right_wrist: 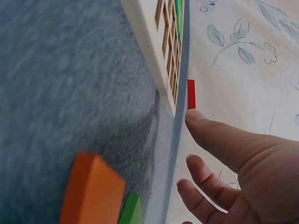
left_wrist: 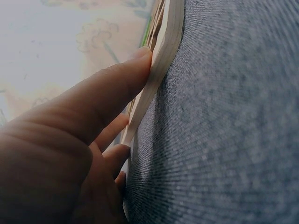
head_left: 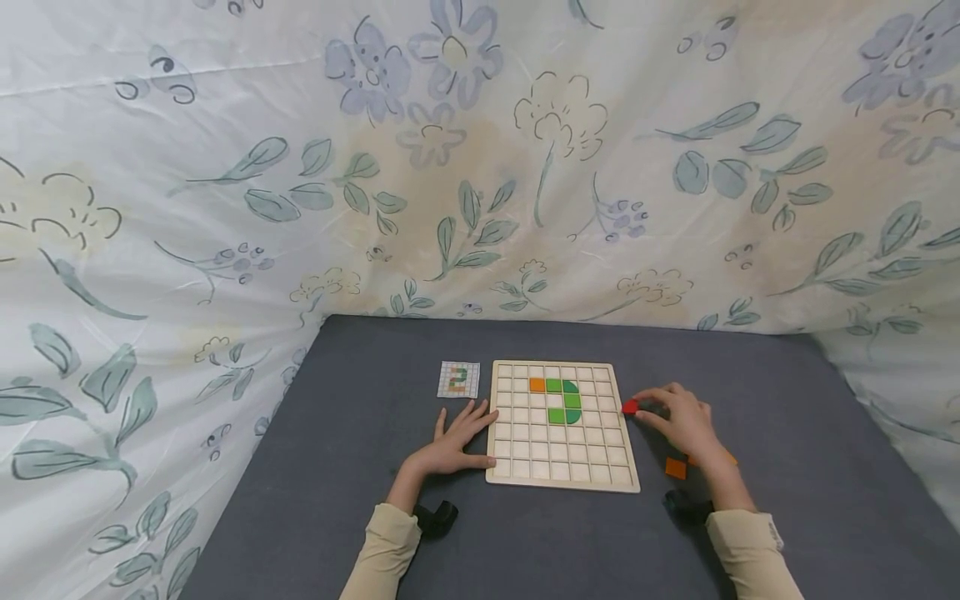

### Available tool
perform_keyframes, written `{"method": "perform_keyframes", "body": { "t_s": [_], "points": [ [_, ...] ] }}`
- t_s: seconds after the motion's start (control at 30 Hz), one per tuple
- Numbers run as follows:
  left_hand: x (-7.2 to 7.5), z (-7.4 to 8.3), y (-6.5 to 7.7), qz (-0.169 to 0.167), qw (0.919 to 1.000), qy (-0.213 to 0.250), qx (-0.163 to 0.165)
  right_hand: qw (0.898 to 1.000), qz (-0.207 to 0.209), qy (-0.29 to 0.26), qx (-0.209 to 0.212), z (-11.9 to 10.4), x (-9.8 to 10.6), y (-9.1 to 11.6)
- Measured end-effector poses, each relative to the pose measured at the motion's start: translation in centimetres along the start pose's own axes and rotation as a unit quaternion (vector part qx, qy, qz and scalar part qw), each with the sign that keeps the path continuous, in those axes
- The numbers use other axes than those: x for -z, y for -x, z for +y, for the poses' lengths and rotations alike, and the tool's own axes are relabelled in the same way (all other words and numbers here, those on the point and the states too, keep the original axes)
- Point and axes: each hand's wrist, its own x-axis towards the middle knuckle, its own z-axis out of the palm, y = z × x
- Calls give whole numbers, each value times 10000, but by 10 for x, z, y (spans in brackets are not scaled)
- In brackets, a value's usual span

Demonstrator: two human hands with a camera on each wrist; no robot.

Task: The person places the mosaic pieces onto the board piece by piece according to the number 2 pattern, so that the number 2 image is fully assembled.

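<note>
A pale wooden grid board [head_left: 525,454] lies on the dark cloth, with one orange square tile [head_left: 537,385] and several green pieces [head_left: 572,400] set in its upper cells. Along its left edge rests my left hand [head_left: 450,446], fingers spread and straight; in the left wrist view the thumb [left_wrist: 117,86] touches the board's rim [left_wrist: 161,60]. Just off the board's right edge, my right hand [head_left: 684,421] pinches a red tile [head_left: 630,407]. The right wrist view shows the red tile [right_wrist: 191,94] edge-on above the thumb tip, raised off the cloth.
A small printed pattern card [head_left: 458,380] lies left of the board's top corner. Orange tiles [head_left: 676,468] lie under and beside the right wrist, with a green piece [right_wrist: 131,210] near them. Flowered fabric [head_left: 480,167] hangs behind the table and along its sides.
</note>
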Motion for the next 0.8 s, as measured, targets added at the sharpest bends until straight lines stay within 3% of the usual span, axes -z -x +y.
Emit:
{"method": "perform_keyframes", "body": {
  "t_s": [0.6, 0.8],
  "points": [
    [0, -3, -1, -2, 10000, -31, 3, 9997, -167, -106, 119, -20, -14, -14],
    [0, -3, -1, -17, 10000, -22, 22, 9993, -131, -85, 334, -28, -21, -18]
  ]
}}
